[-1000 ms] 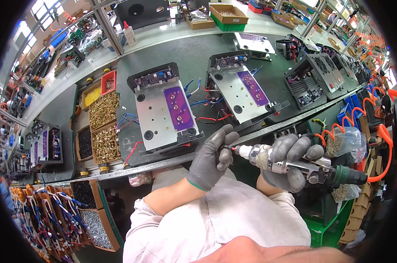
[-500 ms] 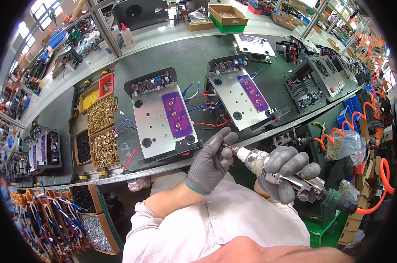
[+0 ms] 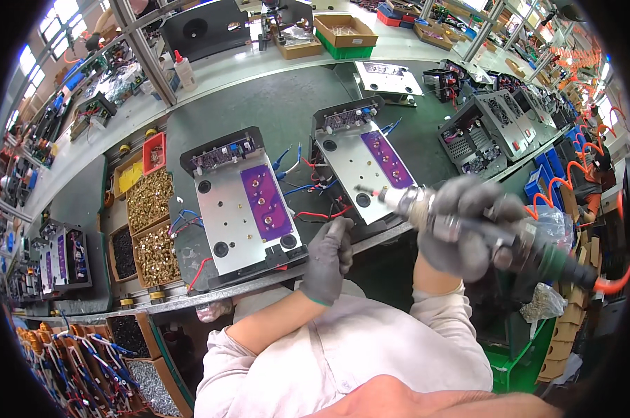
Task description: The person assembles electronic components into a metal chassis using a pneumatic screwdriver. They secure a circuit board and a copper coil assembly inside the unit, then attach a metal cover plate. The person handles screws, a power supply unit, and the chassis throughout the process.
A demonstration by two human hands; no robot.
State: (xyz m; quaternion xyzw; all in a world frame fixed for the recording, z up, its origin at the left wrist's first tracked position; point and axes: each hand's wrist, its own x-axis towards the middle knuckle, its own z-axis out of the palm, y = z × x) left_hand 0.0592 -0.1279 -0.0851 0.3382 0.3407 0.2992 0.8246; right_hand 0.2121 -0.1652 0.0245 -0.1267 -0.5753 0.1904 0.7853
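Note:
My right hand [image 3: 461, 226], in a grey glove, grips a pneumatic screwdriver [image 3: 414, 203]. The driver is slightly blurred; its bit points left, over the near end of the right metal-plate assembly [image 3: 351, 168]. Whether the bit touches the plate I cannot tell. My left hand [image 3: 325, 261], also gloved, is closed at the bench's front edge, just right of the left metal-plate assembly [image 3: 224, 198]. Anything inside its curled fingers is hidden. Each assembly carries a purple circuit board [image 3: 266, 202], an upright black panel with electronics, and blue and red wires.
Boxes of brass fasteners [image 3: 155, 254] and a red tray [image 3: 154, 153] stand left of the assemblies. Metal housings with fans [image 3: 492, 125] line the right side. An orange coiled hose [image 3: 611, 284] trails from the driver. Bundled wires [image 3: 71, 369] hang at lower left.
The screwdriver has moved up, away from my left fingers and over the right assembly's near end. My left hand has dropped slightly and its fingers have curled in. The whole view has shifted a little.

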